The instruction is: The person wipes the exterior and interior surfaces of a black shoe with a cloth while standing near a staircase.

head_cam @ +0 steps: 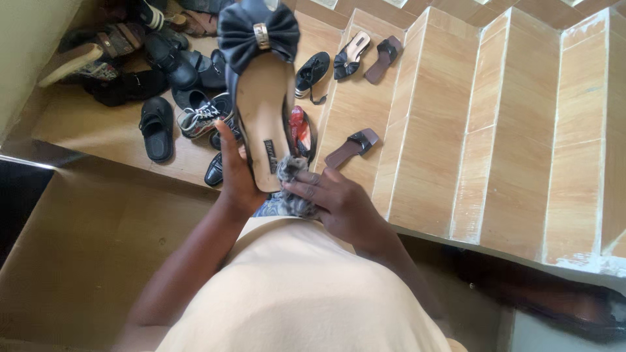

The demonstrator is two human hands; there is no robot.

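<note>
I judge the shoe (261,85) could tip out and drop toward the stairs (456,130): my left hand (236,176) grasps only its heel end, thumb up its side. My right hand (339,205) is clenched on a cloth (290,171) pressed against the heel.

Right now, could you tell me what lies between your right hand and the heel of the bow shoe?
In the head view, a grey cloth lies bunched between the right hand and the heel of the bow shoe, which the left hand holds.
</note>
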